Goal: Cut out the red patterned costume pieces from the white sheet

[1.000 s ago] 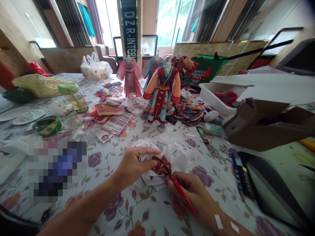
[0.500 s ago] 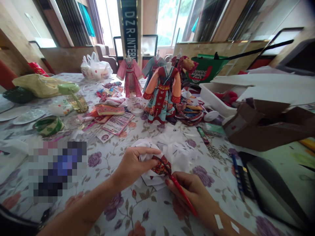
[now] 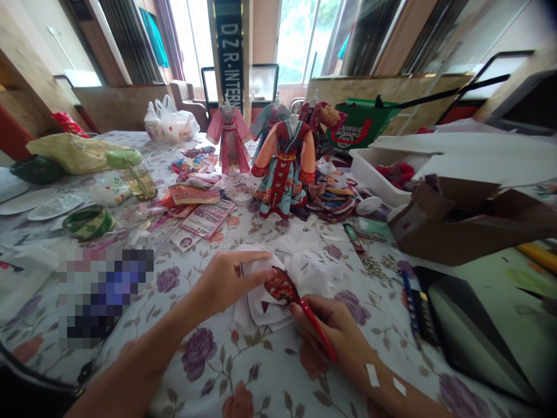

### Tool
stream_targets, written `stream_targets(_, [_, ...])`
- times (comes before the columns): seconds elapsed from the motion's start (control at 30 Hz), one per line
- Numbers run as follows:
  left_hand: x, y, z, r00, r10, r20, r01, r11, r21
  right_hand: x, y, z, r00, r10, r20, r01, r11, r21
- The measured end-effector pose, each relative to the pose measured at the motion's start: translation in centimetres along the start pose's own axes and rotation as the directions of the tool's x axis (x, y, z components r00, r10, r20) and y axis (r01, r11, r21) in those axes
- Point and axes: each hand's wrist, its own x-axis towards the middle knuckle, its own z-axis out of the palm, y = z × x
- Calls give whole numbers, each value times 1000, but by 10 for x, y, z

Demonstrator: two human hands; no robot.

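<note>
Centrally, busily patterned red fabric (image 3: pixel 278 286), left grip (image 3: pixel 220 283) unclear beside it, right grip (image 3: pixel 342 326) clasping red tool (image 3: pixel 318 330).

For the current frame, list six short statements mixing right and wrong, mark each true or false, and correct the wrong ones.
1. The right hand holds the red tool. True.
2. The orange-sleeved dress is farther from the camera than the pink dress. False: it stands nearer.
3. The left hand is over the white material. True.
4. The left hand touches the pink dress. False: that dress stands beyond the hand, apart from it.
5. The pink dress is left of the orange-sleeved dress. True.
6. Nothing stands to the right of the orange-sleeved dress. False: the brown box does.
</note>
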Motion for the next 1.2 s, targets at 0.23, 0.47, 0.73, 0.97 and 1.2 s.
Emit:
stream_targets(0.23, [-45, -3, -55, 929, -232, -289, 370, 636, 678, 3, -2, -7, 1000, -18, 21, 20, 997, -74])
stream_targets(0.47, [-58, -30, -47, 992, -101, -79, 126, 888, 442, 2, -5, -5, 998, -44, 50, 47, 996, -71])
stream_targets(0.73, [-78, -38, -54, 789, -178, -589, 599, 437, 671, 5, 3, -6, 997, -69, 18, 70, 996, -58])
stream_targets(0.97, [-97, -70, -66, 610, -485, -626, 792, 374, 482, 1, -3, -4, 997, -56, 43, 59, 996, -72])
stream_targets(1.2, [-36, -40, -57, 918, -20, -396, 265, 775, 574, 0, -7, -3, 998, -44, 52, 48, 997, -66])
